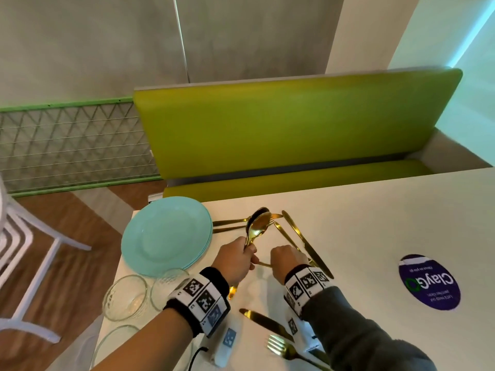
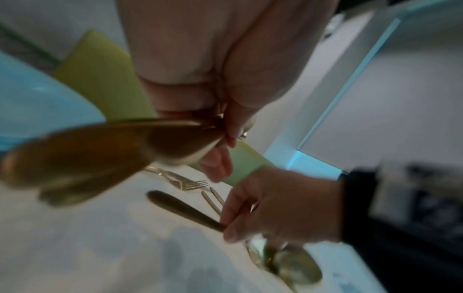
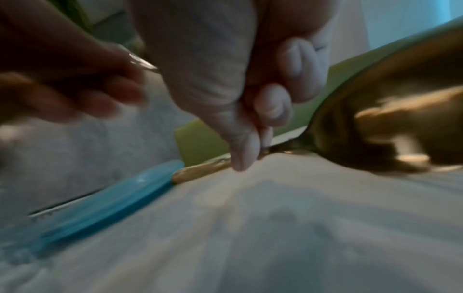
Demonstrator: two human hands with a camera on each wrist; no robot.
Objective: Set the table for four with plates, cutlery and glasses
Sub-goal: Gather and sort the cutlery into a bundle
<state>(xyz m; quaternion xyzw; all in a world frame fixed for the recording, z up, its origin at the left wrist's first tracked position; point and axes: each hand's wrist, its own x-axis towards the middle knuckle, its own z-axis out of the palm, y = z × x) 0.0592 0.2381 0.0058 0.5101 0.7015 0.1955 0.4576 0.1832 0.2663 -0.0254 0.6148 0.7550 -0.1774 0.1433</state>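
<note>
My left hand grips a bunch of gold spoons by their handles, bowls pointing away from me above the white table. In the left wrist view the spoons stick out blurred from that hand. My right hand pinches the handle of another gold spoon lying on the table. The right wrist view shows thumb and fingers on this spoon, its bowl to the right. A stack of teal plates sits at the table's left corner.
Two gold knives lie just beyond my right hand, and forks lie beside the plates. Glasses stand at the near left edge. A knife and fork lie near me. A purple sticker is at right; a green bench is behind the table.
</note>
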